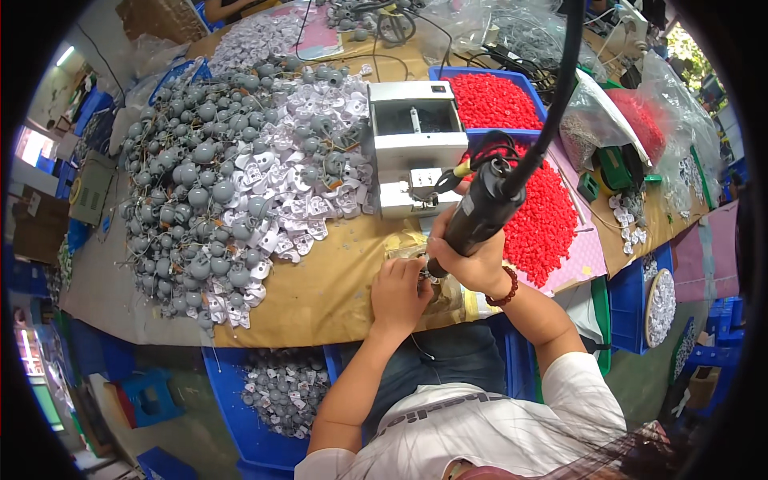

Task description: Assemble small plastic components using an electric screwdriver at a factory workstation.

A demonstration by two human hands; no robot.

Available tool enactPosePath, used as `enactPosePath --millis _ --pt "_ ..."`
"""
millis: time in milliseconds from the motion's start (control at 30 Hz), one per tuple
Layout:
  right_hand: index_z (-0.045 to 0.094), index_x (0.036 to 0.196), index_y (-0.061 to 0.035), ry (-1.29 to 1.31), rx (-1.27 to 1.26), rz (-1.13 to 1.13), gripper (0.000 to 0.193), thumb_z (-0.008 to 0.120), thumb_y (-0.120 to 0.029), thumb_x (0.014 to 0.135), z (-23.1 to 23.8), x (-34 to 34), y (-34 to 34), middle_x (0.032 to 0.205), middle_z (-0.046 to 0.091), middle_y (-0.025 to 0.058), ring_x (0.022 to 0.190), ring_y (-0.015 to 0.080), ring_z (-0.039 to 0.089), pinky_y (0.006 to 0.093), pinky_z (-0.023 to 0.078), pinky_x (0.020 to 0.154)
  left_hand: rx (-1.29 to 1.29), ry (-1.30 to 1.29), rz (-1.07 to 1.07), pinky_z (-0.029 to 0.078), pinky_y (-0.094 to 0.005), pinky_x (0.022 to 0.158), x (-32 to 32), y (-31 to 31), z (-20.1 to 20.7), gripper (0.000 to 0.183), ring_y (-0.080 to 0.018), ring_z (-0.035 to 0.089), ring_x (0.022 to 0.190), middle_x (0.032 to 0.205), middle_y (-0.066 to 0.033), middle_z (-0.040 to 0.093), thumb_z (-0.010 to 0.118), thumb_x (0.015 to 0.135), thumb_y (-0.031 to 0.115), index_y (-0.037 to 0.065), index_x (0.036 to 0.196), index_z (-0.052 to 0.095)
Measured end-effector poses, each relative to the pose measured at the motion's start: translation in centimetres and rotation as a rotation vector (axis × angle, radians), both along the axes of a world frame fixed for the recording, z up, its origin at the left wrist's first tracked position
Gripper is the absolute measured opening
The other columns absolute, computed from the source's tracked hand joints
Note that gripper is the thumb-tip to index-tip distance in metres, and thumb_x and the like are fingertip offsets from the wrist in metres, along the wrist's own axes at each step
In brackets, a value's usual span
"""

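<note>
My right hand point(478, 260) is wrapped round a black electric screwdriver point(477, 214), which hangs from a thick black cable and tilts with its tip down at the table's front edge. My left hand point(400, 292) rests right beside that tip, its fingers bent and held together over a small part I cannot make out. Under the hands lies a tape-covered patch point(450, 298) of the work surface. Just beyond them stands a white screw feeder point(412, 150) with a dark window.
To the left spreads a large heap of grey round plastic parts point(196, 192) and white plastic pieces point(292, 200). Red plastic parts point(540, 220) are piled at the right, with more in a blue tray point(472, 72). A blue bin point(232, 416) stands below the table edge.
</note>
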State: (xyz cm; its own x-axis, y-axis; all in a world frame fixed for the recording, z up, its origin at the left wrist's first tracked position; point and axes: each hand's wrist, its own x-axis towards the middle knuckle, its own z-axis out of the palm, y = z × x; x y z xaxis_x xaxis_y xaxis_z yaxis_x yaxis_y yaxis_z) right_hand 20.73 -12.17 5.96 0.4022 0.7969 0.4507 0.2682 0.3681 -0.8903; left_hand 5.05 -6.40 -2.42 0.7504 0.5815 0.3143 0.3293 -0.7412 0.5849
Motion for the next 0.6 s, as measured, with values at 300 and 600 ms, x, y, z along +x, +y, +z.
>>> enactPosePath --millis 300,600 --pt "0.051 0.121 0.0129 -0.202 -0.471 0.103 0.043 0.053 -0.022 0.097 -6.5 -0.2 -4.0 0.111 0.058 0.0255 0.106 0.0379 0.057 0.0553 0.045 0.102 -0.044 -0.022 -0.044 0.045 -0.0472 0.095 -0.5 0.2 -0.2 0.041 -0.0284 0.060 0.111 0.107 -0.0065 0.064 0.075 0.076 0.013 0.013 0.116 0.063" --pt "0.054 0.092 -0.0045 -0.344 -0.102 0.074 0.015 0.067 -0.012 0.092 -6.2 -0.9 -2.8 0.083 0.056 0.0062 0.075 0.0183 0.057 0.0325 0.049 0.070 -0.069 -0.077 -0.013 0.046 -0.0472 0.095 -0.6 -0.1 -0.7 0.044 -0.0302 0.060 0.111 0.107 -0.0060 0.064 0.078 0.074 0.014 0.015 0.115 0.061"
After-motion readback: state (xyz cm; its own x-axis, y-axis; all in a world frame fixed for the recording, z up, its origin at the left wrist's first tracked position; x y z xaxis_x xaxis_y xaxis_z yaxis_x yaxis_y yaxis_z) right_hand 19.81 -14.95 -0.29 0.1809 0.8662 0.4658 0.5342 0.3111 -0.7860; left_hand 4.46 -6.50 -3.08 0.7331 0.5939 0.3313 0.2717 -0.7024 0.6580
